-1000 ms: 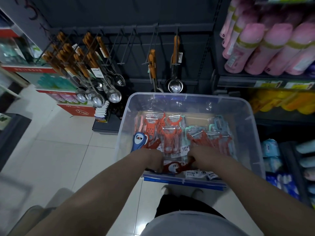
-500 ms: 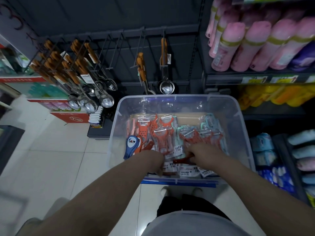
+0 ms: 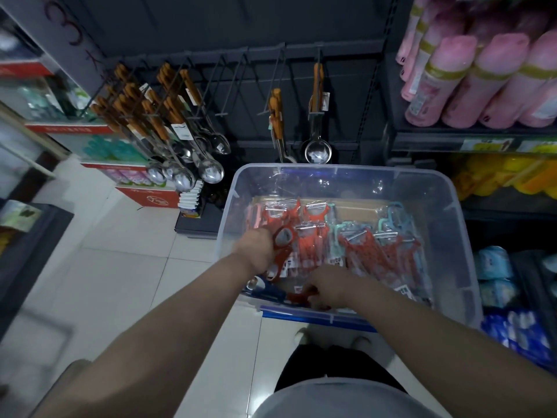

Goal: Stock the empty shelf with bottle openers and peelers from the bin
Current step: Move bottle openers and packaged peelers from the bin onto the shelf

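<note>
A: What in the bin [image 3: 452, 230]?
B: Bagged peelers [image 3: 312, 239], red and teal, in rows; a blue opener [image 3: 266, 289] by the near wall.
A: And the left hand [image 3: 257, 247]?
B: Clamped on a red opener [image 3: 283, 238], over the peelers at the left side.
A: And the right hand [image 3: 330, 283]?
B: Down at the near wall, touching a red piece [image 3: 300, 297]; grip hidden, cannot tell.

A dark "3" is scrawled on the grey wall panel [image 3: 39, 16]. Shelf labels [image 3: 488, 144] and stickers on the peelers [image 3: 313, 236] are too blurred to read.
</note>
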Motion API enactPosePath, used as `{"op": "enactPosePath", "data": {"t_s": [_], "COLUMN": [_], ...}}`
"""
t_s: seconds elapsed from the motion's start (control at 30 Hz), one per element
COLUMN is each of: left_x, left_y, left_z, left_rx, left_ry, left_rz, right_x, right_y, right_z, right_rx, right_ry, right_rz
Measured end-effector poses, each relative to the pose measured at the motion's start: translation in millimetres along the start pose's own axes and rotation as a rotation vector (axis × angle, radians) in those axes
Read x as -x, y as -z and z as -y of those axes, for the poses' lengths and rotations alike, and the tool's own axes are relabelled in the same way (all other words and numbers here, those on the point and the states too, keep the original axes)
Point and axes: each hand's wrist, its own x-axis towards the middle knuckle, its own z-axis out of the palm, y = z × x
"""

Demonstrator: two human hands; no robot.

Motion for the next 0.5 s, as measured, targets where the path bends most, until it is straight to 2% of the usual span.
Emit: {"op": "enactPosePath", "data": {"t_s": [0.3, 0.43, 0.5], "left_x": [7.7, 5.4, 3.8], "left_y": [-9.6, -10.5, -9.0], "left_z": [11.9, 11.8, 9.7], "left_rx": [0.076, 0.1, 0.095], "left_ry": [0.01, -0.007, -0.017], "left_rz": [-0.007, 0.018, 0.018], "right_x": [4.4, 22.9, 27.0], "right_y": [14.2, 30.0, 31.2], "right_z": [29.9, 34.2, 31.1], "right_rx": [-0.12, -0.233, -0.286], "right_ry": [0.068, -0.008, -0.023], "right_rz": [0.264, 0.31, 0.278]}}
